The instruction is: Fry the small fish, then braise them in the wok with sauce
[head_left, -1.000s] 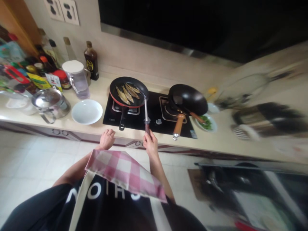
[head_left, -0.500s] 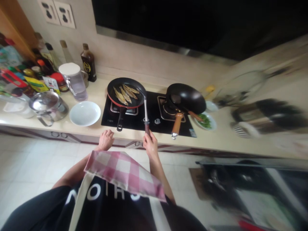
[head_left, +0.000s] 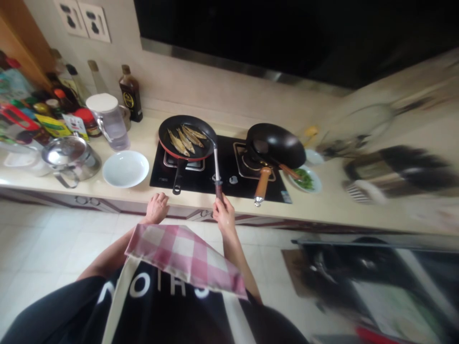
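My right hand (head_left: 224, 215) is wrapped round the brown handle of a spatula (head_left: 216, 165) with a metal shaft. The spatula slants up to the right rim of the frying pan (head_left: 168, 125); its blade is hard to make out against the dark pan. Several small browned fish (head_left: 185, 142) lie side by side inside. The pan sits over the left burner, its black handle pointing toward me. Near the counter's front edge, left of that handle, my left hand (head_left: 157, 209) rests with loosely bent fingers and holds nothing.
A white plate (head_left: 125, 169), a lidded steel pot (head_left: 71, 157) and a water jug (head_left: 111, 124) stand left of the stove. On the right burner is a wok (head_left: 279, 143) with a wooden handle. Beyond it is a plate of chopped greens (head_left: 304, 180). Bottles crowd the back left.
The view has shifted very slightly. Both hands, the spatula and the fish keep nearly the same places.
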The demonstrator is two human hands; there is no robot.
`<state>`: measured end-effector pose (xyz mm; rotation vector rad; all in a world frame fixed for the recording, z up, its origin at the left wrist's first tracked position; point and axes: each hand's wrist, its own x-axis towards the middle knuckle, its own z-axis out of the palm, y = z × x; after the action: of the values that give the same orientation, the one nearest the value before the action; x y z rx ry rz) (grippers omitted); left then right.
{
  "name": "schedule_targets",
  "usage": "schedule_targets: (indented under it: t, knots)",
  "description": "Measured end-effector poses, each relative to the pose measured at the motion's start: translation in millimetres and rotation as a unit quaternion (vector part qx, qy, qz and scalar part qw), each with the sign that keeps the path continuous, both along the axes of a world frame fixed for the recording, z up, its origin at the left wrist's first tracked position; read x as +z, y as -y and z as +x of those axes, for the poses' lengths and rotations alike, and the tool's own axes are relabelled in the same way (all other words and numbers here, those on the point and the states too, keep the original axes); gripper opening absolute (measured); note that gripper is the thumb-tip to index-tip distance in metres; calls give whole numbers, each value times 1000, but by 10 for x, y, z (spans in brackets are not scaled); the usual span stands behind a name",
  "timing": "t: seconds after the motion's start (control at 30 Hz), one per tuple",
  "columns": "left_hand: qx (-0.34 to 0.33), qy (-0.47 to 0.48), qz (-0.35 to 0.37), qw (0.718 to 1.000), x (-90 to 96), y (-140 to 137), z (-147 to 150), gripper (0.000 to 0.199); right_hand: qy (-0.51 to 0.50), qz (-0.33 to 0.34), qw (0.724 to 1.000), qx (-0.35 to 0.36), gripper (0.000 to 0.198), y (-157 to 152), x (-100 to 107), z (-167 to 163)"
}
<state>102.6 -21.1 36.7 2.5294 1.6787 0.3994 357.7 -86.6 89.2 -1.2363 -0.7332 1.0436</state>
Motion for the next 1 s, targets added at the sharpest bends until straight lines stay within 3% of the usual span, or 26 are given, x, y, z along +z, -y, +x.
schedule_targets:
  t: [0.17,1.0]
  knots:
    - [0,-14,8,1000,-22,-19,-10,29,-12,-9,1000,-11,72,-12,40,-11]
    - [-8,-24,27,999,-61,-39,-18,28,-12,5,1000,1,68,-41,131,-43]
